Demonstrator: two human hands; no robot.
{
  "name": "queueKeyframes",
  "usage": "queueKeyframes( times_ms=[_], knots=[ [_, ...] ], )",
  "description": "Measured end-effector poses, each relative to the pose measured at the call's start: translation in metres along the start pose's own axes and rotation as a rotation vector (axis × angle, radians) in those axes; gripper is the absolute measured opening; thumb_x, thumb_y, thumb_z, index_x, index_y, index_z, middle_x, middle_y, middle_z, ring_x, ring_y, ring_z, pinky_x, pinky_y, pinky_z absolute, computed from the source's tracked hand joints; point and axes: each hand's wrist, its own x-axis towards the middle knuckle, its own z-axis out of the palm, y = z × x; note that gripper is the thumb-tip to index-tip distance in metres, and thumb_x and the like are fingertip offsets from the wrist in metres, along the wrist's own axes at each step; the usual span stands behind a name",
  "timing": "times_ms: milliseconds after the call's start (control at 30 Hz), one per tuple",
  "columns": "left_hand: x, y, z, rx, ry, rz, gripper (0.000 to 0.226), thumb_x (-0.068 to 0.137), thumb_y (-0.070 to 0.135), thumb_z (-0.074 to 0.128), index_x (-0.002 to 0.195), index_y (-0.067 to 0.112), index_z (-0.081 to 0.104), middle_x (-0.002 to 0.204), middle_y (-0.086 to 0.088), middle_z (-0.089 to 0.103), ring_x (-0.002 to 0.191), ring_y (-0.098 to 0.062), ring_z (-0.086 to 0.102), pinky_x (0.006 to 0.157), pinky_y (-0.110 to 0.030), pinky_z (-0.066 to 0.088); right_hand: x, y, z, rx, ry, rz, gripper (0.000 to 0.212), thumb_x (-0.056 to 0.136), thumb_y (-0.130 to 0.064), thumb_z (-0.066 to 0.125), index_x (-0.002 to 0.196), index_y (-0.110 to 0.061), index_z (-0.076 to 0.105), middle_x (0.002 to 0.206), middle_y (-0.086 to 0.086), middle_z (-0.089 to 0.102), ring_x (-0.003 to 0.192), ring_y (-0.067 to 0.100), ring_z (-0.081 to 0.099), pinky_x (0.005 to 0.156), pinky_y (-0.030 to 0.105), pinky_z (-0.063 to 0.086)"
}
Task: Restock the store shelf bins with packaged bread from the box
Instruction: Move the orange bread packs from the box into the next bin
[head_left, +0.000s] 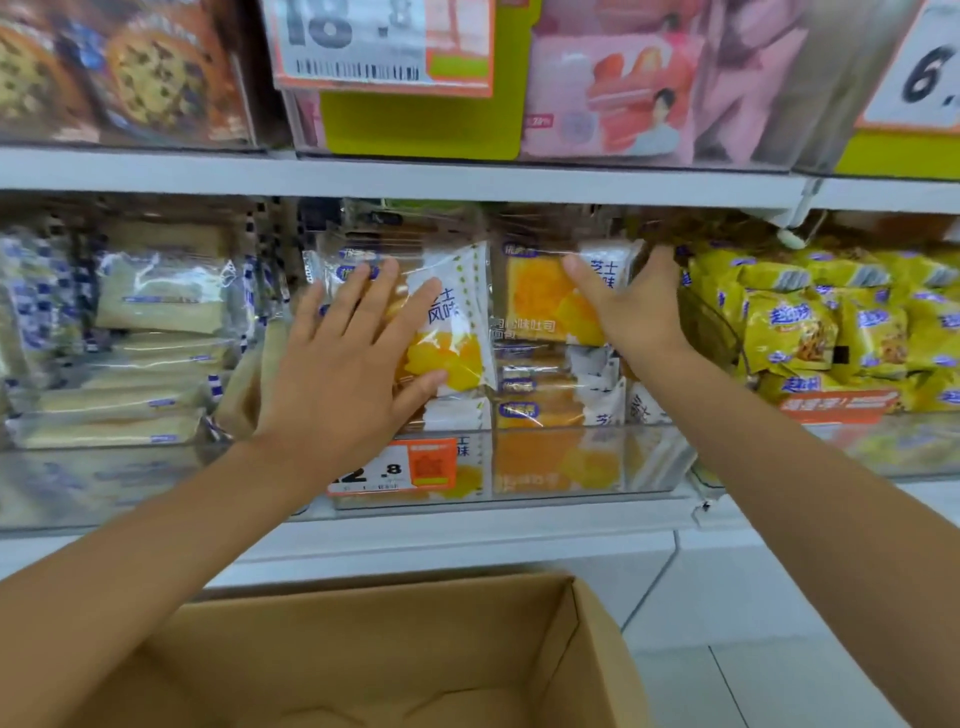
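Now the left hand (337, 374) presses straight, spread fingers on a white-yellow plastic bread packet (457, 306). The right hand (636, 306) thumbs an orange bread packet (535, 301); I cannot tell its finger state.

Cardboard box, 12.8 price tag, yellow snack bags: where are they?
cardboard box (363, 639), head view, inner back wall.
12.8 price tag (431, 462), head view, its orange square.
yellow snack bags (789, 332), head view, front of one bag.

The box (395, 654) sits below the shelf's (467, 525) front edge; bread packs (550, 306) fill the middle bin (519, 462); snack bags (810, 332) lie right.
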Motion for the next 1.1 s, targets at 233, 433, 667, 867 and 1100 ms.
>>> queueKeyframes(
  times_ms=[233,433,667,867,1100],
  knots=[
    [0.000,-0.001,-0.002,0.005,0.003,0.000,0.071,0.096,0.066,0.014,0.157,0.031,0.008,0.163,-0.009,0.019,0.151,-0.028,0.017,0.120,-0.054,0.018,0.017,-0.016,0.023,-0.029,-0.086,0.178,0.070,0.095,-0.048,0.051,0.145,-0.001,0.033,0.146,0.017,0.038,0.135,0.033,0.039,0.111,0.043,0.034],
    [-0.001,0.000,-0.002,0.002,0.004,-0.005,0.071,0.095,0.067,0.012,0.157,0.032,0.005,0.164,-0.008,0.016,0.152,-0.027,0.014,0.120,-0.053,0.017,0.016,-0.009,0.019,-0.230,-0.151,0.153,0.077,0.098,-0.051,0.044,0.148,0.002,0.023,0.151,0.021,0.026,0.140,0.034,0.029,0.111,0.040,0.027],
    [-0.002,0.000,-0.003,-0.010,-0.006,-0.001,0.071,0.097,0.067,0.015,0.157,0.033,0.000,0.165,-0.006,0.011,0.153,-0.025,0.009,0.122,-0.051,0.013,-0.014,0.004,0.015,-0.680,-0.064,-0.523,0.068,0.090,-0.056,0.057,0.140,-0.012,0.043,0.128,0.019,0.043,0.130,0.037,0.032,0.117,0.048,0.016],
    [-0.002,-0.003,-0.010,-0.083,0.017,0.016,0.074,0.095,0.070,0.014,0.157,0.032,0.003,0.165,-0.008,0.010,0.153,-0.025,0.009,0.122,-0.052,0.010,-0.016,0.000,0.018,-0.644,-0.170,-0.536,0.061,0.093,-0.050,0.057,0.145,-0.023,0.042,0.144,0.016,0.038,0.142,0.034,0.025,0.121,0.045,0.005],
    [-0.019,-0.018,-0.026,-0.474,0.048,-0.452,0.080,0.087,0.053,0.064,0.148,0.012,0.032,0.145,-0.014,0.045,0.137,-0.032,0.036,0.113,-0.049,0.029,-0.086,-0.052,0.024,-0.052,-0.309,-0.175,0.040,0.090,-0.046,0.065,0.120,-0.022,0.053,0.094,-0.007,0.059,0.081,0.006,0.055,0.072,0.025,0.047]
  ],
)
